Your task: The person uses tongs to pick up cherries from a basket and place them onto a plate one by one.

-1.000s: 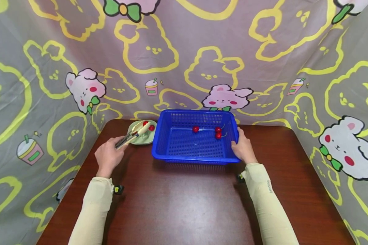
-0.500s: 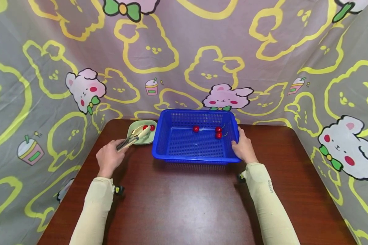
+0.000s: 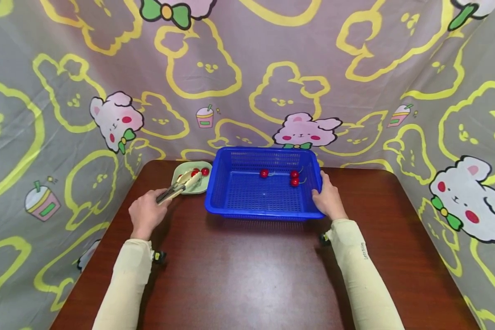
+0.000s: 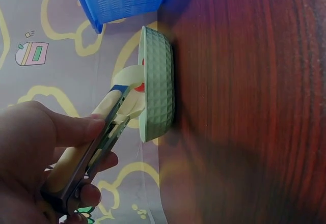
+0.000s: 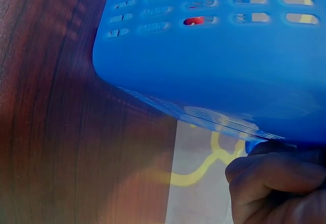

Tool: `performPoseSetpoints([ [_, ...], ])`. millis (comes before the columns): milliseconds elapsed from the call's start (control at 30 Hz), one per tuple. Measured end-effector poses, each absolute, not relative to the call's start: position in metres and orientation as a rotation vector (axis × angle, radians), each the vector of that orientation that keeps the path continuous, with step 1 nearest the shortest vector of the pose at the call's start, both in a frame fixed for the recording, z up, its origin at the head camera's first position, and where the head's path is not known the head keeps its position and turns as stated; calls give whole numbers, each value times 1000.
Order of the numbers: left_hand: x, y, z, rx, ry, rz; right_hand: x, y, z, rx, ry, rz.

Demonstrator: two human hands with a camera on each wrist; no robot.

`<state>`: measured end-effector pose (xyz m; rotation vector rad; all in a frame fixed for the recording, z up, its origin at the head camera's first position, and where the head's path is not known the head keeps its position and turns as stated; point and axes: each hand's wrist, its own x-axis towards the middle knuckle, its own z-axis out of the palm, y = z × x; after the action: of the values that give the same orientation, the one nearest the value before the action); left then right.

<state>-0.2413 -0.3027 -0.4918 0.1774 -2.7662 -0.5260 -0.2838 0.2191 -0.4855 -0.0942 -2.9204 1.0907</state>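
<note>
Left hand (image 3: 147, 213) — fingers curled round tongs (image 3: 183, 185), tips inside green bowl (image 4: 160, 86) with cherries (image 3: 205, 172) — right hand's (image 3: 329, 201) fingers gripping blue basket (image 3: 264, 214) rim.

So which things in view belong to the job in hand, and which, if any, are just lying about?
Seemingly part of the job:
tongs, held in the left hand
green dish and its cherries
blue basket, gripped by the right hand
three cherries in the basket

Backdrop or gear, not strays:
wooden table
bunny-print cloth
black wrist cameras
</note>
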Motion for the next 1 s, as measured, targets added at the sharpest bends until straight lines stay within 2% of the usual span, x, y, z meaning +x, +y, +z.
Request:
performPoseSetpoints([
  [1000, -235, -306, -490, 205, -2811, -523, -283, 219, -486, -101, -2927, 1108],
])
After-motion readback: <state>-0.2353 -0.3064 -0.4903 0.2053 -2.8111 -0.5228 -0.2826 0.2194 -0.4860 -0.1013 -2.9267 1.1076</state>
